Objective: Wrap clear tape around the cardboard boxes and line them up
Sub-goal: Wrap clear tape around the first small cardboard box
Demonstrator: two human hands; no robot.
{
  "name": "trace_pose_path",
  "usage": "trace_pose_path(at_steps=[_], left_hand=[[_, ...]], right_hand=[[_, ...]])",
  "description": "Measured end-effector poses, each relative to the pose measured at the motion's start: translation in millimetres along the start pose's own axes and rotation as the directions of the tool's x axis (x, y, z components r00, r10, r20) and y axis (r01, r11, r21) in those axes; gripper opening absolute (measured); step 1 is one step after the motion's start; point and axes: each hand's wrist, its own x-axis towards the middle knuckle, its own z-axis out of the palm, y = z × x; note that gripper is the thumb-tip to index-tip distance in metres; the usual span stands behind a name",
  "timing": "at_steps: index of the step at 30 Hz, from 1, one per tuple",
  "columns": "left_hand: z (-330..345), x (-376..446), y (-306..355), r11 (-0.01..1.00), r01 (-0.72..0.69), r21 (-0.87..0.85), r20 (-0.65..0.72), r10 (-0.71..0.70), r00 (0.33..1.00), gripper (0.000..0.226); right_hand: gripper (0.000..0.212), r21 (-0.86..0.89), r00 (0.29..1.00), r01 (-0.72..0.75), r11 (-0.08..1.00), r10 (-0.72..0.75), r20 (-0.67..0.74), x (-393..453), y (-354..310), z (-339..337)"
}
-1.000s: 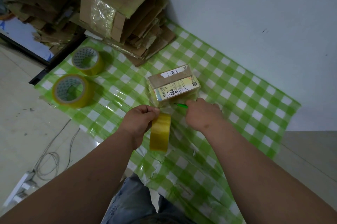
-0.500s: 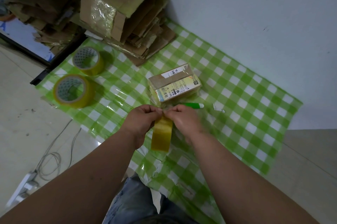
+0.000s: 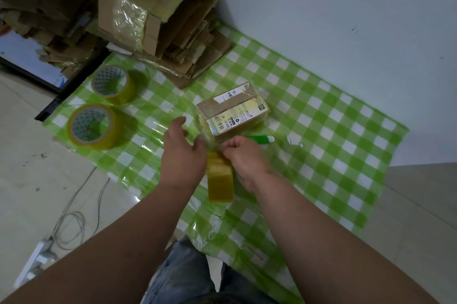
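A small cardboard box with printed labels and clear tape over it lies on the green checked sheet. Just in front of it, a yellowish tape roll hangs on edge between my hands. My right hand pinches the tape at the top of the roll, where a clear strip runs toward the box. My left hand is beside the roll with its fingers stretched out toward the sheet and its thumb close to the strip. A green and white cutter lies behind my right hand.
Two more tape rolls stand at the sheet's left end. A large taped box sits on flattened cardboard against the wall. A paper scrap lies right of the cutter. A cable runs over the floor.
My left hand has let go of the tape roll and spread its fingers. My right hand has left the cutter on the sheet and taken the tape at the roll's top.
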Motion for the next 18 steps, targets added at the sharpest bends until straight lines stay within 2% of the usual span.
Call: trace_pose_path(at_steps=[1, 3, 5, 8, 12, 18], left_hand=[[-1.4, 5.4, -0.6, 0.99, -0.127, 0.065, 0.004, 0.127, 0.992, 0.047], [0.4, 19.4, 0.0, 0.915, -0.356, 0.192, 0.097, 0.343, 0.934, 0.041], [5.3, 31.4, 6.0, 0.841, -0.463, 0.281, 0.234, 0.407, 0.883, 0.036], [9.5, 43.8, 11.3, 0.757, -0.527, 0.387, 0.347, 0.41, 0.844, 0.043], [8.1, 48.4, 11.6, 0.721, -0.541, 0.433, 0.338, 0.426, 0.839, 0.049], [17.2, 56.4, 12.9, 0.668, -0.606, 0.431, 0.369, 0.482, 0.794, 0.045]], right_hand=[[0.02, -0.004, 1.0, 0.011, 1.0, -0.011, 0.005, -0.7, 0.9, -1.0], [0.019, -0.022, 0.999, 0.032, 0.999, -0.032, 0.015, -2.5, 2.0, -3.0], [0.013, -0.027, 0.999, 0.049, 0.998, -0.049, 0.021, -5.6, 2.6, -4.9], [0.008, -0.034, 0.997, 0.079, 0.996, -0.078, 0.023, -8.5, 6.2, -7.6], [0.014, -0.004, 0.995, 0.097, 0.995, -0.097, 0.022, -12.5, 12.3, -13.9], [0.016, 0.149, 0.998, 0.062, 0.987, -0.064, 0.008, -15.6, 27.8, -25.5]])
